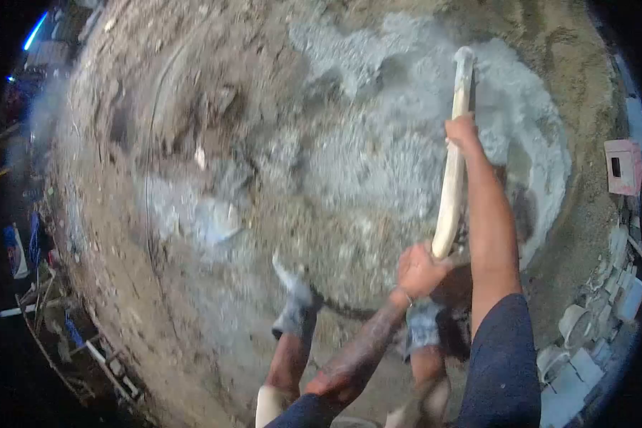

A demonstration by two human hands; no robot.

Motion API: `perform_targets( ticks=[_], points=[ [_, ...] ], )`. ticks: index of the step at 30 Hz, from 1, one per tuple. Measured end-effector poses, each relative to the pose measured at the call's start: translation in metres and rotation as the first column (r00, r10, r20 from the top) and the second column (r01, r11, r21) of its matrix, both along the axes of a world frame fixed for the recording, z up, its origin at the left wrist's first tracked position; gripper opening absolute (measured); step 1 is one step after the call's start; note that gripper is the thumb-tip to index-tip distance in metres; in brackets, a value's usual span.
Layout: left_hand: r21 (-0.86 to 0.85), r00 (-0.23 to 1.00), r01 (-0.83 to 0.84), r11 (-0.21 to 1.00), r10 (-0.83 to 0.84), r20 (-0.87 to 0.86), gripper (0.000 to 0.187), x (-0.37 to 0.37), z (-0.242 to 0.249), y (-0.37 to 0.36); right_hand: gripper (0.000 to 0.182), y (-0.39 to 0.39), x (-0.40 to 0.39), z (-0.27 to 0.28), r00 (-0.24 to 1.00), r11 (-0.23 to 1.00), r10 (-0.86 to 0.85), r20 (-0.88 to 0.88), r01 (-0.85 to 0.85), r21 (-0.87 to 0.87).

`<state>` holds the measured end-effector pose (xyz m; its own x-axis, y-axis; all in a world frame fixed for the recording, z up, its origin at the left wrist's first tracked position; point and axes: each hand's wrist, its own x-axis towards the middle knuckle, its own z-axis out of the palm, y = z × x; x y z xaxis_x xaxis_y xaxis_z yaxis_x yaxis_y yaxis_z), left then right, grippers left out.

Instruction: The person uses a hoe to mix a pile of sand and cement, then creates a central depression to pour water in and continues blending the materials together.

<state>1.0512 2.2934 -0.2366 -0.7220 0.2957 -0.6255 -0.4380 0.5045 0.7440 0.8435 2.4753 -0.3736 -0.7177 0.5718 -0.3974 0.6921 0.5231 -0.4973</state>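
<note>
A pale wooden handle (450,192) runs from near my body up to the grey powdery or wet material (385,150) spread on the ground. My left hand (419,271) is wrapped round its lower end. Farther up the shaft, my right hand (463,133) grips it with the arm stretched out. The far end of the handle meets the grey material near the top; no tool head can be made out there.
My two feet stand on the dirt ground (221,314) below the grey material. A pink box-like object (623,167) is at the right edge. White containers and blocks (574,385) lie at the lower right, and poles (110,367) at the lower left.
</note>
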Motion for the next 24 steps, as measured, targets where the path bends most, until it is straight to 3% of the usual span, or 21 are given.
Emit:
perform_targets(
  ticks=[1,3,4,6,7,9,10,12,13,14,15,16,17,18,19,20,21,23,24],
  points=[
    [-0.026,0.998,-0.038,0.999,0.039,0.052,0.042,0.028,0.01,-0.01,0.056,-0.009,0.026,-0.003,0.996,0.996,0.006,0.087,0.002,-0.085],
    [-0.054,0.985,-0.032,0.998,0.04,0.167,0.043,0.077,0.034,-0.032,0.067,-0.043,0.086,0.009,0.976,0.997,0.077,0.205,-0.08,0.006],
    [-0.068,0.974,-0.002,0.998,0.017,0.224,0.043,0.093,0.046,-0.042,0.062,-0.065,0.102,0.042,0.974,0.976,-0.033,0.223,0.079,-0.202],
    [-0.092,0.971,0.051,0.994,-0.028,0.236,0.044,0.135,0.082,-0.055,0.054,-0.083,0.146,0.092,0.983,0.917,-0.045,0.178,0.111,-0.383],
    [-0.056,0.965,0.032,0.998,-0.016,0.263,0.046,0.155,0.101,-0.063,0.054,-0.09,0.181,0.089,0.992,0.966,-0.022,0.128,0.054,-0.252],
    [0.018,0.962,0.034,0.999,-0.038,0.272,0.05,0.207,0.13,-0.081,0.053,-0.104,0.24,0.11,0.992,0.984,0.085,0.096,-0.068,-0.165],
    [0.038,0.967,0.059,0.998,-0.066,0.247,0.053,0.228,0.126,-0.091,0.056,-0.108,0.259,0.118,0.97,0.969,0.242,-0.009,-0.242,-0.048],
    [-0.037,0.976,0.092,0.995,-0.083,0.199,0.054,0.216,0.112,-0.096,0.057,-0.124,0.239,0.134,0.985,0.981,0.145,-0.089,-0.154,-0.116],
    [-0.093,0.975,0.152,0.984,-0.134,0.177,0.055,0.214,0.104,-0.099,0.058,-0.129,0.223,0.121,0.931,0.964,0.261,-0.254,-0.237,0.122],
    [-0.211,0.986,0.168,0.963,-0.16,0.054,0.053,0.193,0.072,-0.094,0.058,-0.15,0.151,0.193,0.994,0.896,-0.059,0.097,0.095,-0.433],
    [-0.07,0.998,0.054,0.996,-0.052,0.03,0.051,0.142,0.053,-0.094,0.054,-0.149,0.119,0.151,0.996,0.954,0.013,-0.089,-0.039,-0.297],
    [-0.178,0.99,0.01,0.984,-0.035,-0.139,0.04,0.121,0.012,-0.092,0.05,-0.148,0.087,0.111,0.963,0.985,0.109,-0.245,-0.139,-0.106],
    [-0.128,1.0,-0.003,0.992,0.006,0.022,0.036,0.07,0.019,-0.093,0.046,-0.152,0.046,0.102,0.985,0.983,0.099,-0.14,-0.119,-0.143],
    [-0.145,0.999,-0.045,0.988,0.049,0.019,0.036,0.044,0.029,-0.093,0.042,-0.152,0.013,0.069,0.989,0.96,0.147,0.021,-0.138,-0.243],
    [-0.166,0.997,-0.078,0.983,0.081,0.013,0.036,0.037,0.039,-0.094,0.042,-0.158,0.038,0.053,0.992,0.959,0.124,0.037,-0.11,-0.262],
    [-0.246,0.986,-0.029,0.969,0.068,0.15,0.037,0.056,0.051,-0.091,0.043,-0.17,0.062,0.049,0.987,0.935,0.115,0.115,-0.069,-0.348],
    [-0.195,0.973,-0.064,0.979,0.105,0.204,0.041,0.094,0.054,-0.094,0.045,-0.179,0.086,0.051,0.976,0.909,0.116,0.186,-0.029,-0.415],
    [-0.26,0.978,0.098,0.961,-0.044,0.205,0.043,0.15,0.08,-0.102,0.053,-0.183,0.162,0.053,0.992,0.948,0.092,0.082,-0.062,-0.313],
    [-0.277,0.944,0.236,0.931,-0.152,0.291,0.045,0.165,0.1,-0.103,0.055,-0.185,0.196,0.051,0.996,0.973,0.088,0.009,-0.084,-0.215]
  ],
)
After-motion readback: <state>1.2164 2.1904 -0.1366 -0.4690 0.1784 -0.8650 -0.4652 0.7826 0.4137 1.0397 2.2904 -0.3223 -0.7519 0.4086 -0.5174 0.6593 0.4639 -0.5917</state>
